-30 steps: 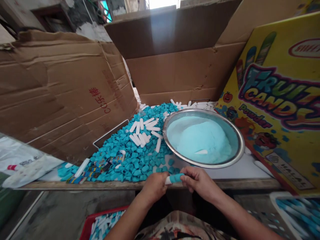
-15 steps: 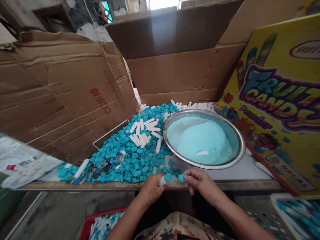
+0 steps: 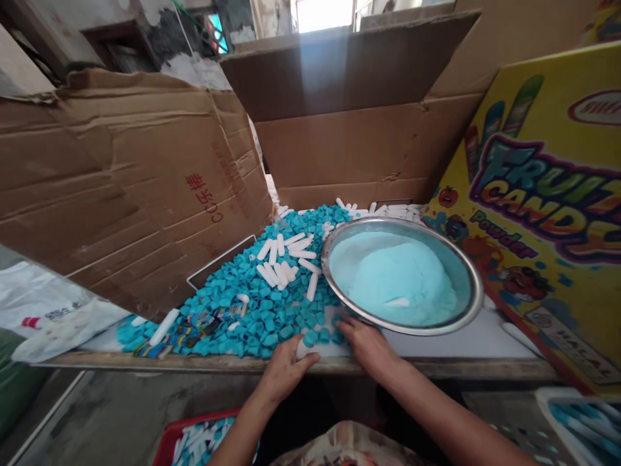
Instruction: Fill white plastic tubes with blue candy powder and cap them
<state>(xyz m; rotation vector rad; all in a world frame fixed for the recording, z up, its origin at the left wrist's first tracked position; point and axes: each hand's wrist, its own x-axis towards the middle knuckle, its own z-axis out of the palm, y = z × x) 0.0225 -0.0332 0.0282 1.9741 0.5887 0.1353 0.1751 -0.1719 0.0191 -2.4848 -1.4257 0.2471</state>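
My left hand [image 3: 284,374] is closed round a white plastic tube [image 3: 303,349] with a blue cap [image 3: 310,338] on its tip, at the table's front edge. My right hand [image 3: 367,346] rests just to the right, its fingers bent down together onto loose blue caps [image 3: 272,310] beside the rim of the steel bowl [image 3: 473,304]. What its fingertips pinch is hidden. The bowl holds a mound of pale blue powder [image 3: 391,278]. Several uncapped white tubes [image 3: 286,255] lie on the heap of caps.
Open cardboard boxes [image 3: 121,194] wall in the left and back. A yellow candy carton [image 3: 548,213] leans at right. A red crate [image 3: 194,437] of capped tubes sits below left, another tray [image 3: 587,421] below right. A plastic bag [image 3: 43,317] lies at far left.
My hands held the tube between them and drew apart, the right with a blue cap. Now the right hand has dropped onto the caps by the bowl, and the view has shifted slightly.
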